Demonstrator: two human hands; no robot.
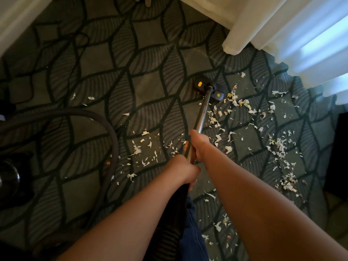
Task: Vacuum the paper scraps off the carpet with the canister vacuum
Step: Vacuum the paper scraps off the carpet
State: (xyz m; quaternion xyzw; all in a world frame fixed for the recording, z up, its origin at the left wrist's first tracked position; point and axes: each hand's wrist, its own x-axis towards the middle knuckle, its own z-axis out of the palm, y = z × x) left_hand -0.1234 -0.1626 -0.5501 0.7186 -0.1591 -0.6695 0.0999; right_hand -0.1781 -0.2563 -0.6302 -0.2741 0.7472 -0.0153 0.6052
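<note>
A metal vacuum wand [203, 111] runs from my hands out to a black floor head [208, 88] with yellow marks, flat on the patterned dark carpet [146, 87]. My right hand [199, 145] grips the wand higher up. My left hand [183, 170] grips it just below, near the black handle end. White paper scraps [235, 102] lie thick right of the floor head. More scraps [143, 149] are scattered left of my hands, and another patch [286, 178] lies at the far right.
The dark hose [105, 125] loops across the carpet on the left to the black canister [13, 178] at the left edge. A white curtain [282, 29] hangs at the upper right. White bedding [17, 17] borders the upper left. Dark furniture [339, 157] stands at the right edge.
</note>
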